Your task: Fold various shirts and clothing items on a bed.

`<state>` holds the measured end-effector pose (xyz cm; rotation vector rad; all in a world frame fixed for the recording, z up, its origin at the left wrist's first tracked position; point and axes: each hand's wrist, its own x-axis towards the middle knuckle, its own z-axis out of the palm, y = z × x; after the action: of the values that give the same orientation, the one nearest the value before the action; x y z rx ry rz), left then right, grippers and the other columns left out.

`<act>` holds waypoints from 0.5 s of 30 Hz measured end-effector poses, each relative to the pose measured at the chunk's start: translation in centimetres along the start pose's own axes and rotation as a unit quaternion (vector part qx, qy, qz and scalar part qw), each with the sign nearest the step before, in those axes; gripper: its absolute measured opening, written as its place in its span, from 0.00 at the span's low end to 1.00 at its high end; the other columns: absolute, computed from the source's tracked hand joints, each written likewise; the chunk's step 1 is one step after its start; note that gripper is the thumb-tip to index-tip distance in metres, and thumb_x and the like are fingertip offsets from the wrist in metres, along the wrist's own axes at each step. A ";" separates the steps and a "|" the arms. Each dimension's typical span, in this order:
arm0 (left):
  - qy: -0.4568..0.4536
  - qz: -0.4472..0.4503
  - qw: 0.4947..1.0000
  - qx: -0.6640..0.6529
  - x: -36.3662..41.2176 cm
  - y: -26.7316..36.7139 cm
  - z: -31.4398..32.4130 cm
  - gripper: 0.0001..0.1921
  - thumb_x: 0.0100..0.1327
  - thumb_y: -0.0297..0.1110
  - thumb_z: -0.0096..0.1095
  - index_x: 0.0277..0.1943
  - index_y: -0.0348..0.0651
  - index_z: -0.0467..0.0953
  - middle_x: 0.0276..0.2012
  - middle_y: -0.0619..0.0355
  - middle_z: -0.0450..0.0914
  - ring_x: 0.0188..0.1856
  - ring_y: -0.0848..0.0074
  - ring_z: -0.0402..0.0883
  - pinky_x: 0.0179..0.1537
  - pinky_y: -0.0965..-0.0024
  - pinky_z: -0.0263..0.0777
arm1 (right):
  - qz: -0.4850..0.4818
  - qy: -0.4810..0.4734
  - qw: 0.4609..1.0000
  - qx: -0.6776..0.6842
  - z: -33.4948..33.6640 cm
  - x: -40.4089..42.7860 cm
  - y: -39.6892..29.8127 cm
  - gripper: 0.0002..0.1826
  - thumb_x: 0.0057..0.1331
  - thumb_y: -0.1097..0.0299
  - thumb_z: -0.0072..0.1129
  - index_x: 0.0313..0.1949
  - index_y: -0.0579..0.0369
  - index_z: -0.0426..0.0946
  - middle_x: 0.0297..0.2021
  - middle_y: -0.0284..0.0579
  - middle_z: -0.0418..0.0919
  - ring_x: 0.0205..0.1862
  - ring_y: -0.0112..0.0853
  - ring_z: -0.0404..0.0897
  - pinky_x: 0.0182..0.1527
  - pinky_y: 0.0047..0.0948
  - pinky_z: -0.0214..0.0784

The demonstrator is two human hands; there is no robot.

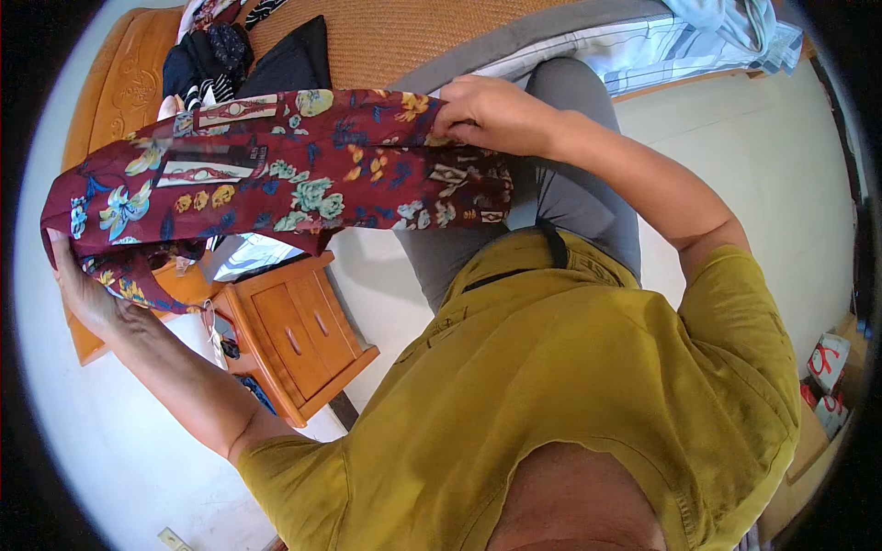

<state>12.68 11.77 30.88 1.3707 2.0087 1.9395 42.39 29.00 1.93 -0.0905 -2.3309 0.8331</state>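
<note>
A dark red floral garment of thin fabric is stretched sideways between my two hands, above my lap and the bed's edge. My left hand is at the far left, under the garment's end, with the cloth over its fingers. The fingertips there are partly hidden by the fabric. My right hand pinches the garment's upper right edge, close to my knee. Below that hand, the cloth hangs down to my thigh.
Dark folded clothes and a black cushion or cloth lie on the woven bed mat. An orange wooden nightstand stands below the garment. The carved headboard is at the left. Plaid bedding hangs over the bed's side.
</note>
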 end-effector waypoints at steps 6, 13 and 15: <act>0.013 0.001 1.000 -0.005 -0.5 0.0 0.1 0.21 0.61 0.39 0.56 0.52 0.33 0.69 0.48 0.48 0.74 0.48 0.62 0.75 0.50 0.56 0.69 | 0.030 -0.038 0.996 -0.075 3.5 -2.6 1.6 0.09 0.54 0.75 0.53 0.35 0.52 0.79 0.32 0.44 0.71 0.41 0.43 0.70 0.43 0.36 0.63; 0.042 0.004 0.999 0.003 -1.0 0.1 0.9 0.21 0.60 0.39 0.57 0.52 0.35 0.70 0.48 0.49 0.74 0.49 0.63 0.75 0.50 0.58 0.69 | 0.046 0.014 0.999 -0.017 6.0 -4.2 -0.4 0.12 0.53 0.67 0.57 0.38 0.56 0.78 0.34 0.47 0.70 0.42 0.42 0.70 0.46 0.37 0.62; 0.001 -0.019 1.000 -0.011 -0.2 -0.1 -0.2 0.20 0.60 0.39 0.57 0.52 0.35 0.70 0.48 0.50 0.74 0.48 0.64 0.75 0.49 0.59 0.69 | 0.058 0.033 0.996 -0.064 6.6 -4.7 -0.7 0.15 0.54 0.61 0.59 0.38 0.55 0.79 0.36 0.44 0.72 0.45 0.41 0.70 0.47 0.37 0.63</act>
<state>12.63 11.51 30.70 1.3161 1.9933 1.9423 42.16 23.62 -4.14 -0.3072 -2.3321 0.7250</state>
